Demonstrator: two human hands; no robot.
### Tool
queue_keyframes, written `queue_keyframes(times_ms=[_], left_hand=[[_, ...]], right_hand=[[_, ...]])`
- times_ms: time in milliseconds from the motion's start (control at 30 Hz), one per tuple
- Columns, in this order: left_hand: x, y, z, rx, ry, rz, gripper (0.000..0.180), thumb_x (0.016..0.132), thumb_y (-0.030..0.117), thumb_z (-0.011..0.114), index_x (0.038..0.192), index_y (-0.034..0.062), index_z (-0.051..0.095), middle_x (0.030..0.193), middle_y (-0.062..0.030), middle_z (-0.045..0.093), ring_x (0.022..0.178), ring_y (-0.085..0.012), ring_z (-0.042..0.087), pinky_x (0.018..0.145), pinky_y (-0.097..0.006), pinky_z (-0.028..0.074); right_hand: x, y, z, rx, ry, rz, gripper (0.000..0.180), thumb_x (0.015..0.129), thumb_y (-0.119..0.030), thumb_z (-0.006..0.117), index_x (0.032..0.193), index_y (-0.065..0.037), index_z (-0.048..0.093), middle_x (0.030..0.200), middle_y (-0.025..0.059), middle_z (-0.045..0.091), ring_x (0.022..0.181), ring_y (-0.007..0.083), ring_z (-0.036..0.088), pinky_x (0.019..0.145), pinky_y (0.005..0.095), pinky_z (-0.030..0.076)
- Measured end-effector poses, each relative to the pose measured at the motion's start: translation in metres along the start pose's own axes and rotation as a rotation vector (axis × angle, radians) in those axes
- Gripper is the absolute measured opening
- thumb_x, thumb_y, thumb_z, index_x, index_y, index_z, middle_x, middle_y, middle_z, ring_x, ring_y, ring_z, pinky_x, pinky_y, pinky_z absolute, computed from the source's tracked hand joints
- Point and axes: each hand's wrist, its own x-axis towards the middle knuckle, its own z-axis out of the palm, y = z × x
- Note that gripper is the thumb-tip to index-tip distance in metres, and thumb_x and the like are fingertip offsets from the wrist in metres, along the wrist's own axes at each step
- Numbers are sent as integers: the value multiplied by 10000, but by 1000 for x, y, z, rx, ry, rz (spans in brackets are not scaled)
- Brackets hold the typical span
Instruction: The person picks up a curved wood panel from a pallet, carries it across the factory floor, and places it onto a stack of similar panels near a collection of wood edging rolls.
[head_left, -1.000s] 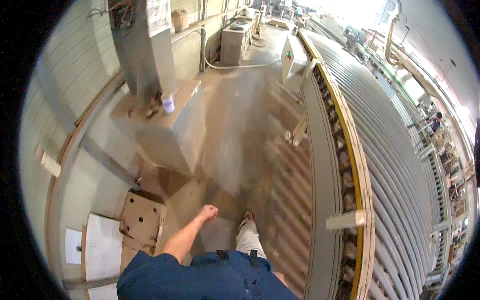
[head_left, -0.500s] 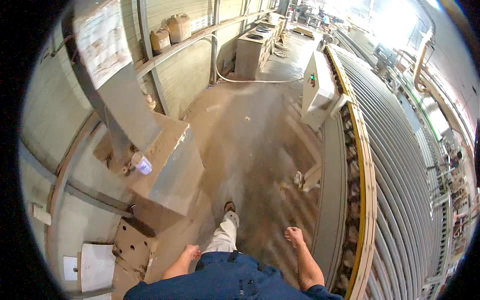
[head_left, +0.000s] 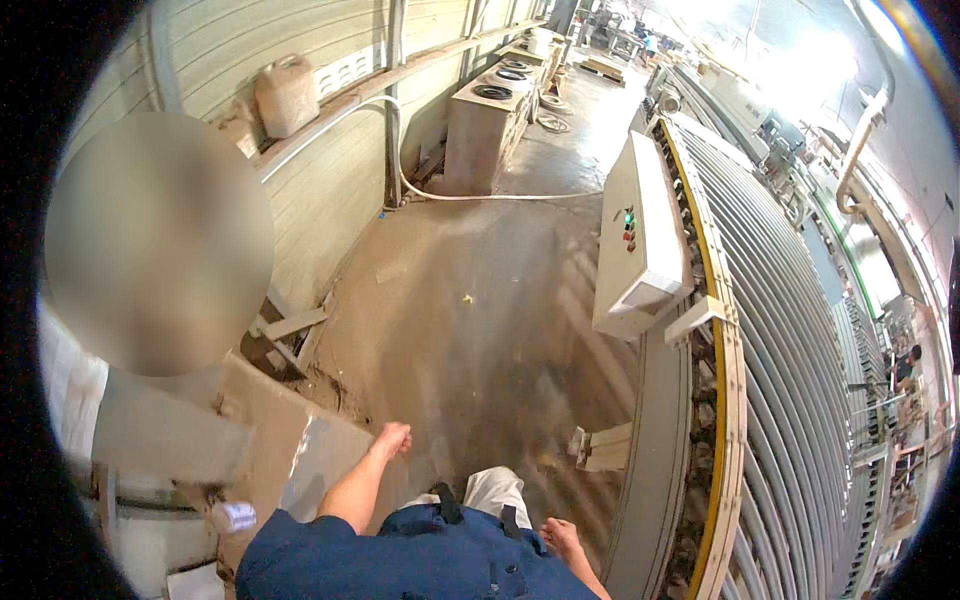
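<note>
My left hand [head_left: 393, 439] is swung forward over the dusty floor [head_left: 430, 330], its fingers curled into a loose fist with nothing seen in them. Lower and closer to my body, my right hand [head_left: 560, 537] hangs beside my pale trousers [head_left: 496, 490], also curled closed, and no held thing shows. Neither hand touches anything. The nearest thing to the left arm is a dusty box-like block [head_left: 340, 455]. The grey side rail of a roller conveyor [head_left: 800, 380] runs to the right of my right hand.
A white control box [head_left: 640, 240] with coloured buttons juts out from the conveyor. A pale hose [head_left: 500, 197] crosses the floor ahead. Dusty cabinets [head_left: 475, 135] and a plastic jerrycan [head_left: 287, 95] line the left wall. A white can [head_left: 235, 517] stands at lower left.
I have walked forward: the control box and hose are nearer, and the block and can have slid back. My left arm has swung forward, my right arm back.
</note>
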Motion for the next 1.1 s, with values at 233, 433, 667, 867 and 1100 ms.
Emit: queue_keyframes(times_ms=[233, 433, 667, 867, 1100], left_hand=[[157, 164, 54, 77, 78, 171, 127, 807, 161, 523, 792, 37, 546, 635, -53, 552, 491, -127, 496, 404, -255, 388], [211, 190, 71, 78, 112, -179, 167, 815, 184, 533, 742, 35, 550, 604, -98, 548, 487, -197, 516, 425, -340, 409], [255, 281, 110, 138, 259, -346, 155, 821, 189, 519, 801, 39, 552, 681, -76, 550, 587, -193, 538, 515, -331, 449], [386, 390, 133, -146, 140, -287, 185, 825, 209, 510, 790, 30, 543, 671, -86, 548, 577, -203, 537, 499, -333, 442], [627, 564, 156, -182, 181, -204, 141, 818, 182, 528, 818, 42, 538, 671, -88, 541, 531, -196, 524, 440, -327, 443]], right_hand=[[141, -102, 4, -401, 33, -64, 245, 772, -251, 606, 704, -15, 606, 651, 58, 567, 577, 159, 518, 509, 310, 409], [261, -308, 56, -197, 13, -179, 272, 802, -259, 527, 757, 0, 599, 692, 73, 577, 609, 234, 552, 548, 345, 454], [309, -661, 164, -231, -173, -508, 219, 838, -210, 538, 724, -25, 564, 624, 1, 505, 557, 99, 471, 480, 257, 385], [210, -1001, 255, -185, -266, -1270, 207, 838, -130, 557, 1003, -15, 604, 923, 59, 608, 849, 138, 555, 758, 280, 458], [34, -1236, 283, -59, 30, -2374, 382, 867, -218, 480, 1164, 24, 480, 1078, 201, 554, 981, 273, 557, 841, 398, 463]])
